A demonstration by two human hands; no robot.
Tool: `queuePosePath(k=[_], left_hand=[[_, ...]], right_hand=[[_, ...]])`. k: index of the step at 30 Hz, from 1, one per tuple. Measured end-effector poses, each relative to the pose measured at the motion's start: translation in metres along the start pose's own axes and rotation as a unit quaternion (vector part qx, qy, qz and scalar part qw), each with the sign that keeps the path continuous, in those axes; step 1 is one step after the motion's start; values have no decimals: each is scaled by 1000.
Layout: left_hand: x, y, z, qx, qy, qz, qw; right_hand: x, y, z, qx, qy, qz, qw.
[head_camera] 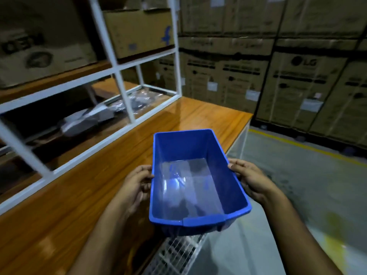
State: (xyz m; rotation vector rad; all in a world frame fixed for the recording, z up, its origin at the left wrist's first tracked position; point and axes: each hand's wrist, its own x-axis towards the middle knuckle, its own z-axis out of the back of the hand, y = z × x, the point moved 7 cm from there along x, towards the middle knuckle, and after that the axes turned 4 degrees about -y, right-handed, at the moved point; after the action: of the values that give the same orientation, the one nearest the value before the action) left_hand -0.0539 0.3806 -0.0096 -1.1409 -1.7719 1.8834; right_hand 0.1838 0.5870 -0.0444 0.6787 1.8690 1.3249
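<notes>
The blue bin (178, 147) is held over the wooden surface's (79, 195) edge. The left hand (137, 185) is at its 9 o'clock wall and the right hand (252, 181) at 3 o'clock, the fingers (234, 165) of both gripping the rim. Clear plastic (188, 185) lies inside. Stacked cartons (297, 86) stand at 1 o'clock.

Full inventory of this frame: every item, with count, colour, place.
blue bin: 1, blue, held over the table's edge
plastic packet: 1 as far as shows, clear, on the bin's bottom
tabletop: 1, orange-brown wood, left of the bin
shelf frame: 1, white, on the tabletop
shelf boxes: 2, brown cardboard, upper shelves
wrapped packs: several, grey in clear plastic, lower shelf
stacked cartons: many, brown, behind at right
floor line: 1, yellow, grey floor at right
wire grille: 1, white, below the bin
left hand: grips the bin's left side
right hand: grips the bin's right side
</notes>
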Motion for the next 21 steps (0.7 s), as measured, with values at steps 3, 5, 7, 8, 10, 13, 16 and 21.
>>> queuePosePath(k=[3,5,7,8,10,13,16,21], left_hand=[[30,-10,-67,8,33,-5,999],[47,-16,-104,18,45,-6,999],[62,-20,-138,21,45,-7,999],[69,-22,-153,21,41,-9,999],[81,-28,-179,17,38,-19,999],[107,-36,-212,7,43,-23,999],[136,-43,-238,7,50,-22,998],[199,-51,-273,-19,54,-22,998]], right_hand=[[16,22,66,15,-27,13,999],[28,35,99,21,-37,16,999],[41,50,130,29,-51,19,998],[48,57,143,26,-57,19,998],[64,70,162,22,-59,22,998],[92,87,187,34,-64,23,997],[125,98,206,38,-65,23,997],[197,119,233,19,-38,19,999]])
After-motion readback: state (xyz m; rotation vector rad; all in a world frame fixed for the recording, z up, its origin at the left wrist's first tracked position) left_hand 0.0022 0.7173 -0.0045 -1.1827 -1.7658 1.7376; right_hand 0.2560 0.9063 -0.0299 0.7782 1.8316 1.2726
